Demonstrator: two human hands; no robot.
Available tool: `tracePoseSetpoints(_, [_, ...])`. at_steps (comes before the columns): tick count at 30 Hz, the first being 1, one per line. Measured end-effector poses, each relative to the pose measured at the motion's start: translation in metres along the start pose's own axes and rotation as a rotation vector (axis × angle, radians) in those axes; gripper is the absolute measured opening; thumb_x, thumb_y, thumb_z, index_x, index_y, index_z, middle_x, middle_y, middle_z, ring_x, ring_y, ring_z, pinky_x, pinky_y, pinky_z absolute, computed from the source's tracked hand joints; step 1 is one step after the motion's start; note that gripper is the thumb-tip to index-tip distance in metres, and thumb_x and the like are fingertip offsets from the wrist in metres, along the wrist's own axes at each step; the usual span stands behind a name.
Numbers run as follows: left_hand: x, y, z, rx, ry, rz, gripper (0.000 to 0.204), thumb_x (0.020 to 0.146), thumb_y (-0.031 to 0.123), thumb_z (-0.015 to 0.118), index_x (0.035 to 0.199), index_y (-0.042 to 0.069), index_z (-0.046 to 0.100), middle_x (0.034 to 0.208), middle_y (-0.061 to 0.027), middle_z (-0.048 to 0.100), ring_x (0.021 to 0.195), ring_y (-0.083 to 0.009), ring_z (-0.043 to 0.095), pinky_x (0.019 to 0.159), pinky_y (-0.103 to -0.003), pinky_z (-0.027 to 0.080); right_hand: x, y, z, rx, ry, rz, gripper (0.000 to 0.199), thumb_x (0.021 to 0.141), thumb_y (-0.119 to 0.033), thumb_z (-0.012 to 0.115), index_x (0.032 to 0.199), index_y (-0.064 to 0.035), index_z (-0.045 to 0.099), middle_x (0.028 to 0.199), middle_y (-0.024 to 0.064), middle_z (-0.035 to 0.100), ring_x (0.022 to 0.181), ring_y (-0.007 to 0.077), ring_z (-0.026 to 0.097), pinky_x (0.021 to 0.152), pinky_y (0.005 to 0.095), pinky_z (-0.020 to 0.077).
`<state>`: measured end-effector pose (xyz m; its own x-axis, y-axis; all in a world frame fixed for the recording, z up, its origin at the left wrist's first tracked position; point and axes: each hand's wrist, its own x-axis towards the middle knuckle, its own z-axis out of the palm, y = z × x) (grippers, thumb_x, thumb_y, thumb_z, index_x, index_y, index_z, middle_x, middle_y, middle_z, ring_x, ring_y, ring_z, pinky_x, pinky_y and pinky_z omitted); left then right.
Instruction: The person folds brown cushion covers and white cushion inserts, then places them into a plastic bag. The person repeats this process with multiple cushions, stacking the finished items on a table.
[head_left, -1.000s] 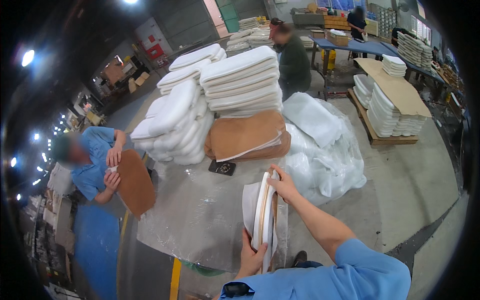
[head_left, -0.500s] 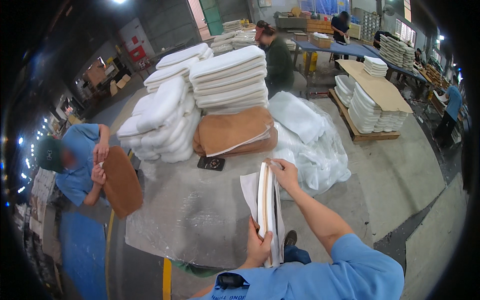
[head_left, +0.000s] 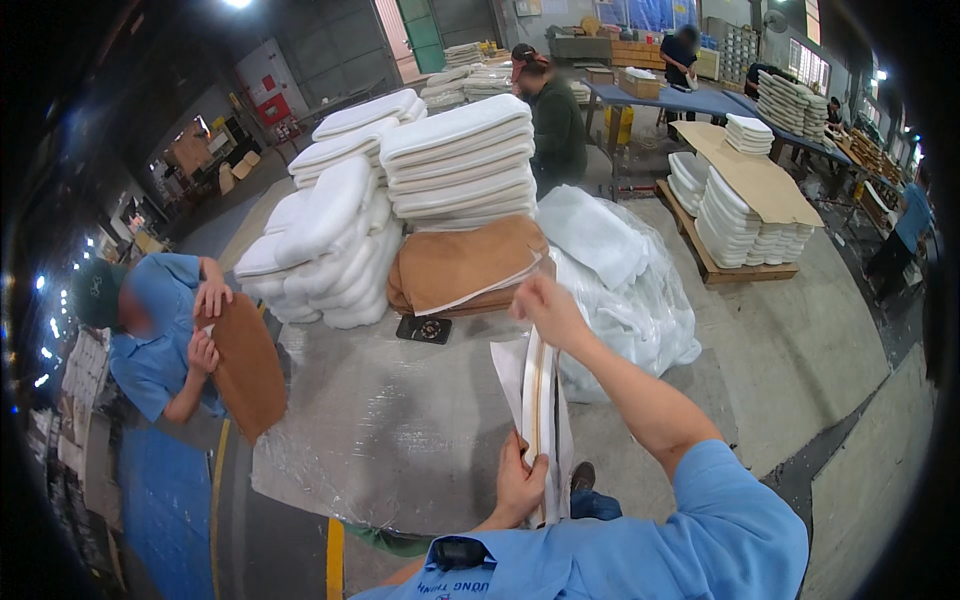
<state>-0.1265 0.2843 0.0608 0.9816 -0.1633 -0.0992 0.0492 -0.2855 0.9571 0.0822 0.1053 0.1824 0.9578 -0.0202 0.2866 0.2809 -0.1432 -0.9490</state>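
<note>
I hold a thin white cushion cover (head_left: pixel 540 400) upright on its edge, with a tan strip running along it. My right hand (head_left: pixel 545 308) grips its top end, above the table's near right corner. My left hand (head_left: pixel 520 485) pinches its lower end close to my chest. Just beyond the cover lie a pile of brown covers (head_left: pixel 465 265) and a heap of white pads in clear plastic (head_left: pixel 620 285).
The table (head_left: pixel 400 420) is wrapped in clear plastic film. Stacks of white foam cushions (head_left: pixel 400 190) fill its far side, with a small dark object (head_left: pixel 424 329) near the brown pile. A person in blue (head_left: pixel 160 350) at the left holds a brown cover. Other workers and pallets stand behind.
My right hand has risen with the cover's top end, stretching the cover taller. The person at the left has turned the brown cover slightly.
</note>
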Motion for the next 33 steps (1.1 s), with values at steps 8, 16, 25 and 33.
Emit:
tracePoseSetpoints(8, [0.005,-0.008,0.012,-0.091,0.033,0.113,0.081,0.093,0.021,0.069,0.16,-0.005,0.031,0.134,-0.0229,0.054,0.078,-0.0194,0.057,0.075,-0.032,0.051,0.03,0.024,-0.051,-0.517,0.005,-0.028,0.017,0.097,-0.015,0.064,0.106,-0.0035,0.073,0.092,0.014,0.076,0.083,0.0286,0.073,0.077,0.0407,0.057])
tracePoseSetpoints(16, [0.007,-0.012,0.004,-0.087,0.018,0.103,0.075,0.095,0.018,0.067,0.157,-0.005,0.033,0.132,-0.0194,0.056,0.08,-0.0159,0.057,0.074,-0.029,0.05,0.027,0.022,-0.061,-0.827,-0.234,0.129,0.024,0.092,-0.028,0.073,0.101,-0.007,0.078,0.099,0.0154,0.077,0.095,0.0346,0.074,0.087,0.0438,0.0571])
tracePoseSetpoints(25, [0.007,-0.005,0.007,-0.105,0.002,0.102,0.063,0.097,0.008,0.064,0.153,-0.002,0.037,0.128,-0.0121,0.059,0.088,-0.0114,0.06,0.076,-0.025,0.05,0.008,0.034,-0.066,-1.323,-0.453,0.122,0.028,0.093,-0.03,0.069,0.104,-0.0062,0.079,0.101,0.019,0.075,0.095,0.039,0.072,0.086,0.0475,0.0562])
tracePoseSetpoints(33, [0.01,-0.012,-0.005,0.007,0.044,0.134,0.065,0.097,0.004,0.062,0.156,-0.002,0.034,0.134,-0.0137,0.057,0.099,-0.014,0.062,0.084,-0.026,0.052,0.025,-0.019,-0.041,-0.205,-0.305,0.312,0.02,0.1,-0.021,0.065,0.104,-0.0017,0.07,0.091,0.0164,0.074,0.088,0.0346,0.072,0.08,0.0432,0.0574])
